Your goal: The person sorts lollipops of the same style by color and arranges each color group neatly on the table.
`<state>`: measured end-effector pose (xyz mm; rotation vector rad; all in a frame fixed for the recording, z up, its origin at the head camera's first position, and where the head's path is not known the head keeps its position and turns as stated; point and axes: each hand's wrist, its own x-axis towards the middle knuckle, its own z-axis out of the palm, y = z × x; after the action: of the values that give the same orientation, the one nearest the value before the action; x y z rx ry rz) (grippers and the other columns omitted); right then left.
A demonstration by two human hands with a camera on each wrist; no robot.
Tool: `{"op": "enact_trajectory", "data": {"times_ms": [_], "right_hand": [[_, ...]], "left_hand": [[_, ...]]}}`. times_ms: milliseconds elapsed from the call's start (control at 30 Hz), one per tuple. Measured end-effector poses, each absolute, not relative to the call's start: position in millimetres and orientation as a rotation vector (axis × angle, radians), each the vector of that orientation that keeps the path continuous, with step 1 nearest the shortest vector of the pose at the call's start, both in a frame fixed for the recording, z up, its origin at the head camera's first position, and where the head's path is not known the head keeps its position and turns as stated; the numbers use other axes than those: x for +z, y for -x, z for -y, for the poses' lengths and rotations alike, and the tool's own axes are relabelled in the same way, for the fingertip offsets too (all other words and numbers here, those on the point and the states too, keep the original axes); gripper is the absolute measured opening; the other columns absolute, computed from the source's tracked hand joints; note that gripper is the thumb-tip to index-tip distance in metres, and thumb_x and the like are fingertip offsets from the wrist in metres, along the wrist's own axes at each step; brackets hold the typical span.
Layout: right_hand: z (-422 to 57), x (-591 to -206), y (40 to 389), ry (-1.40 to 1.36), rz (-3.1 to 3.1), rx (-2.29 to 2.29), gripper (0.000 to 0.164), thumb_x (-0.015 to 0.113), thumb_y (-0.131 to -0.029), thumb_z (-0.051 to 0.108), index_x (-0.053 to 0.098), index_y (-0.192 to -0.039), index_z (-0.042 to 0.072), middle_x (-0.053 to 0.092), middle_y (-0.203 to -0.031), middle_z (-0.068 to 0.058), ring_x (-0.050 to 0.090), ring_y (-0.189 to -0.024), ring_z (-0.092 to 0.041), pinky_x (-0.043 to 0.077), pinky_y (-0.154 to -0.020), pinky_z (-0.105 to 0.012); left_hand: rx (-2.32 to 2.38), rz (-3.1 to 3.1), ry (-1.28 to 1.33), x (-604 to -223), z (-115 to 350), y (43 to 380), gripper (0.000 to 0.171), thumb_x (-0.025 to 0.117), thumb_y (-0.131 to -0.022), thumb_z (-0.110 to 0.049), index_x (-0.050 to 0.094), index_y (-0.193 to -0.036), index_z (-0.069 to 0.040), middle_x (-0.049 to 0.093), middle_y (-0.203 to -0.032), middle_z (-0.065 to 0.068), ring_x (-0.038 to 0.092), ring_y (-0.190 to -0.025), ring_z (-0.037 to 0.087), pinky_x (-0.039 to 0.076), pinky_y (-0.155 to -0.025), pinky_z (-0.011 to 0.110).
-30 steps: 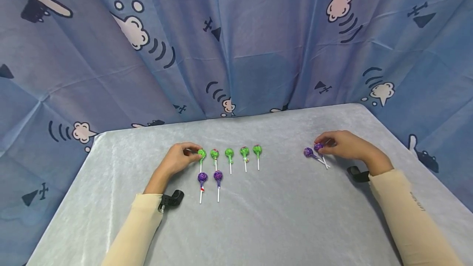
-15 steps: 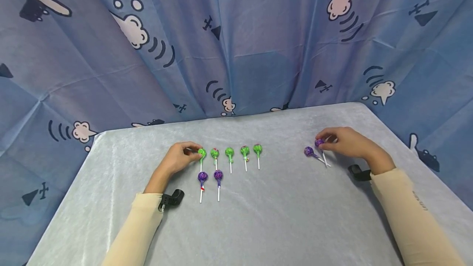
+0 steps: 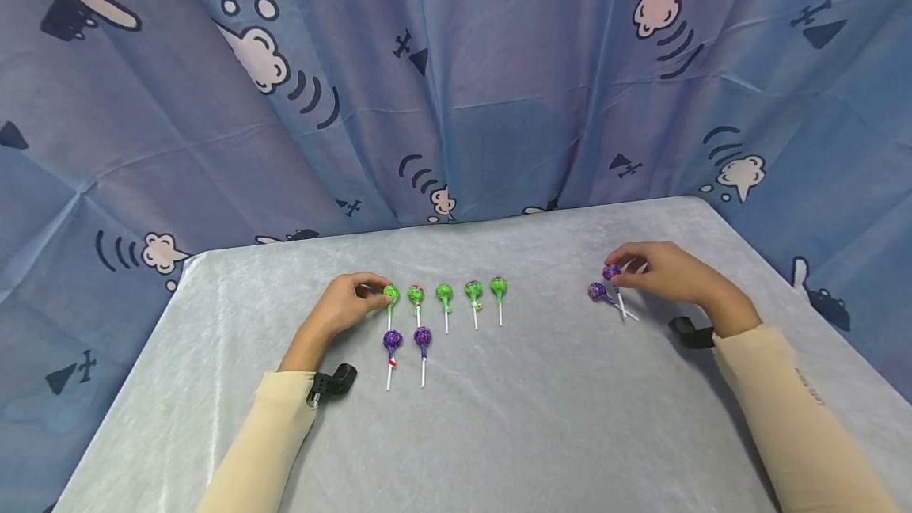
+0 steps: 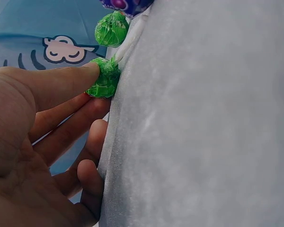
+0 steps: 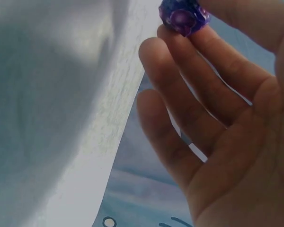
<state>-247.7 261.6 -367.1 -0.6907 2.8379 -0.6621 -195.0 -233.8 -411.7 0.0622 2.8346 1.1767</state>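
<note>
My left hand [image 3: 344, 309] pinches the wrapped head of a green lollipop [image 4: 105, 81] between thumb and fingers, at the left end of a row of green lollipops. Two purple lollipops lie just in front of that row, one purple lollipop [image 3: 393, 340] below the pinched green one and another purple lollipop [image 3: 423, 337] to its right. Over at the right side, my right hand [image 3: 661, 271] holds a purple lollipop [image 5: 182, 18] by its head, stick pointing down toward the front. Beside it lies one more purple lollipop [image 3: 597, 291], its stick passing behind the held one's.
The other green lollipops continue rightward, from a second green lollipop [image 3: 416, 294] to the last green lollipop [image 3: 499, 286]. All lie on a grey cloth-covered table [image 3: 513, 418]. A blue patterned curtain [image 3: 499, 149] hangs behind the table's far edge.
My right hand has shifted slightly away from me, and the purple lollipop in it has moved and turned apart from its neighbour's head. The left hand stays on the green lollipop.
</note>
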Motion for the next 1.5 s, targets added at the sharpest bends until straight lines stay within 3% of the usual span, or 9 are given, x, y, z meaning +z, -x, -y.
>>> {"op": "enact_trajectory", "data": {"times_ms": [1033,1500], "right_hand": [[-200,-358,239,0.817,-2.819,-0.747,0.024,0.075,-0.088,0.021,0.070,-0.111,0.012,0.072,-0.098,0.000,0.064,-0.087,-0.015,0.051,-0.069,-0.029],[-149,-359,237,0.991,-2.761,-0.784,0.022,0.076,-0.088,0.023,0.070,-0.108,0.017,0.072,-0.102,0.006,0.067,-0.090,-0.013,0.051,-0.074,-0.031]], "left_hand": [[1.219,-2.826,-0.070,-413,233,197,0.030,0.077,-0.088,-0.022,0.074,-0.116,-0.013,0.072,-0.110,0.011,0.062,-0.097,0.022,0.045,-0.076,0.028],[1.249,-2.807,-0.073,-413,234,197,0.032,0.077,-0.087,-0.021,0.073,-0.118,-0.013,0.072,-0.114,0.011,0.062,-0.096,0.021,0.046,-0.076,0.027]]}}
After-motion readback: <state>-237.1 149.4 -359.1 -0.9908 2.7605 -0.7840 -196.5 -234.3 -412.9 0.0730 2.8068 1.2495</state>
